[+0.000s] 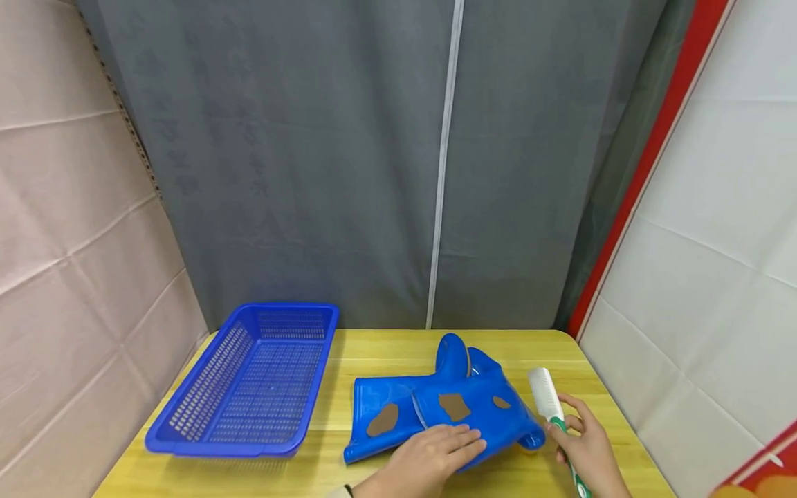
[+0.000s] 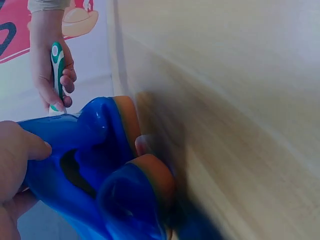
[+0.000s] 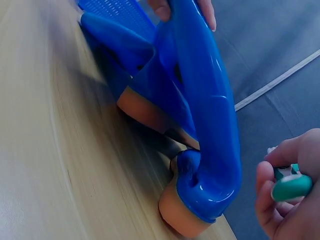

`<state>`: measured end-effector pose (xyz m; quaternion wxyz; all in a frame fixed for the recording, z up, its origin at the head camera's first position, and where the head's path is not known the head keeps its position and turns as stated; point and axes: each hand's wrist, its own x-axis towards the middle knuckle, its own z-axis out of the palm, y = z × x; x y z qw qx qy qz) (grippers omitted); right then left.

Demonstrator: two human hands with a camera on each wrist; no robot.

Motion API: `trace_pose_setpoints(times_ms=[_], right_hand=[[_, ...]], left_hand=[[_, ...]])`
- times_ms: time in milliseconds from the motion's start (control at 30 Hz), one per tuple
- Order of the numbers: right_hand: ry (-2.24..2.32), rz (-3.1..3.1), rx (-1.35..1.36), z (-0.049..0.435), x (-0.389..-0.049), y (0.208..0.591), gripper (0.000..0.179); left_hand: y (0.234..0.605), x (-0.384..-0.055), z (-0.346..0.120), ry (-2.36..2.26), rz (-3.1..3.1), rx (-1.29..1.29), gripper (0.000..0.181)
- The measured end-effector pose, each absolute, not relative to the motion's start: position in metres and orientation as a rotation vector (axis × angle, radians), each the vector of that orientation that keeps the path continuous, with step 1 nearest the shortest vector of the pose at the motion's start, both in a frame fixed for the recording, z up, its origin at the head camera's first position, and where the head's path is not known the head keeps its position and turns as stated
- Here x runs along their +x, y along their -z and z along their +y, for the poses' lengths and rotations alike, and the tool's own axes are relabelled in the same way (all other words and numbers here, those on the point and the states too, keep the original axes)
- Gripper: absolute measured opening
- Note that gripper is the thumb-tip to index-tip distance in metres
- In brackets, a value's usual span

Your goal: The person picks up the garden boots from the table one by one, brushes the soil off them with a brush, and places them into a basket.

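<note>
Two blue rubber boots with brown patches lie on their sides, overlapping. Nearer me is the top boot (image 1: 488, 425), and the other boot (image 1: 389, 391) shows beneath and behind it. Their orange soles (image 2: 156, 172) face the tabletop side in the left wrist view. My left hand (image 1: 432, 453) grips the top boot's shaft, fingers across it; in the right wrist view, fingers (image 3: 206, 14) show on both sides of the shaft. My right hand (image 1: 584, 443) holds a brush (image 1: 545, 395) by its green and white handle, its white head pointing away, just right of the boots.
A blue perforated plastic basket (image 1: 160, 446) stands at the left of the wooden table (image 1: 398, 339). Behind the table hangs a grey curtain (image 1: 311, 173). Pale fabric walls (image 1: 703, 311) close in both sides.
</note>
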<state>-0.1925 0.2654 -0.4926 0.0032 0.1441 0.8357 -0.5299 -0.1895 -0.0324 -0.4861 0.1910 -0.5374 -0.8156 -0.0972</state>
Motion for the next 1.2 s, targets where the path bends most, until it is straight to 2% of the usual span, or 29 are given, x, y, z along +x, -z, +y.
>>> trace_pose_setpoints(times_ms=[100, 433, 733, 833, 1067, 1200], right_hand=[[1.631, 2.658, 0.47, 0.263, -0.193, 0.491, 0.061], [1.532, 2.748, 0.478, 0.255, -0.193, 0.488, 0.056], [1.252, 3.033, 0.3, 0.251, -0.192, 0.492, 0.049], [1.252, 3.03, 0.256, 0.249, -0.193, 0.498, 0.055], [0.918, 3.124, 0.173, 0.244, -0.195, 0.511, 0.089], [0.783, 3.235, 0.143, 0.242, -0.194, 0.515, 0.089]], left_hand=[[0.48, -0.192, -0.034, 0.225, -2.272, -1.51, 0.042], [0.468, -0.201, -0.042, 0.154, -2.245, -1.414, 0.041], [0.475, -0.203, -0.056, 0.121, -2.19, -1.415, 0.039], [0.476, -0.201, -0.057, 0.109, -2.19, -1.429, 0.039], [0.481, -0.201, -0.055, 0.15, -2.196, -1.453, 0.039], [0.483, -0.201, -0.054, 0.17, -2.2, -1.477, 0.039]])
